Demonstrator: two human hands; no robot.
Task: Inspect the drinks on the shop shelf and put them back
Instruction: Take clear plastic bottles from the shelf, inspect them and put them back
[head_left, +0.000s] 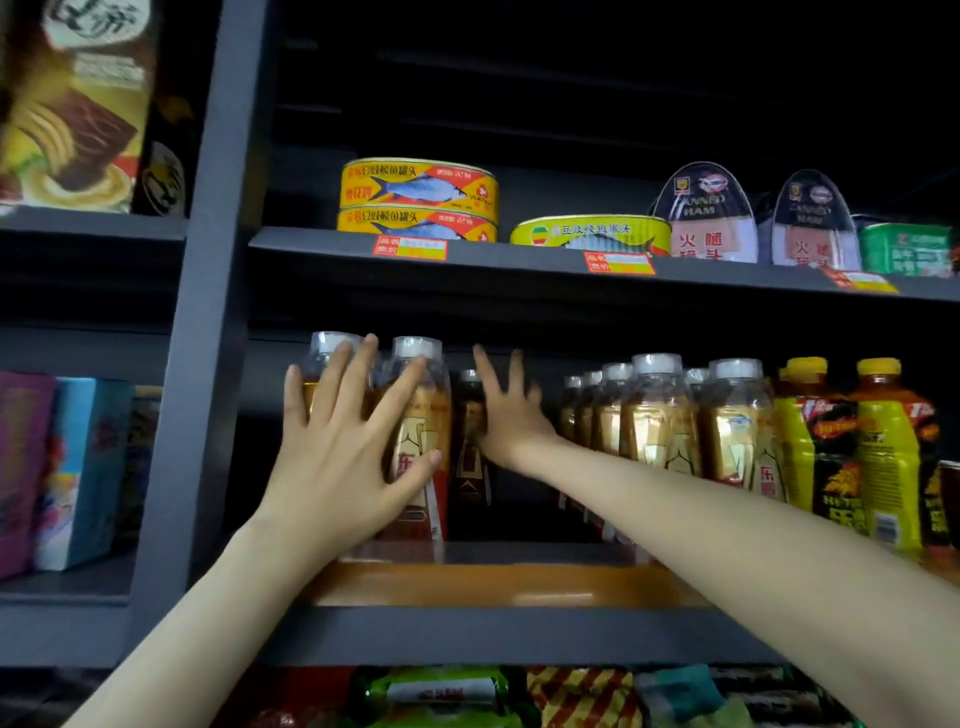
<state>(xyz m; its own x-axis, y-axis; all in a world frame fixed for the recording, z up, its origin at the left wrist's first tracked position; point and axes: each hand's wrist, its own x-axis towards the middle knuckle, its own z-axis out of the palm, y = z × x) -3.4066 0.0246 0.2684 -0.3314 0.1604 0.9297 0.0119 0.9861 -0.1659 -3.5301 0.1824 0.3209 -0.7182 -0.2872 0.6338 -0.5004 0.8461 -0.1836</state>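
- Your left hand (343, 447) lies flat, fingers spread, against two front bottles (434, 410) standing at the left end of the shelf (493, 584).
- Your right hand (506, 410), fingers spread and holding nothing, reaches into the gap beside them.
- It is by a dark back bottle (465, 447); contact can't be told.
- More bottles (660, 421) stand upright to the right.
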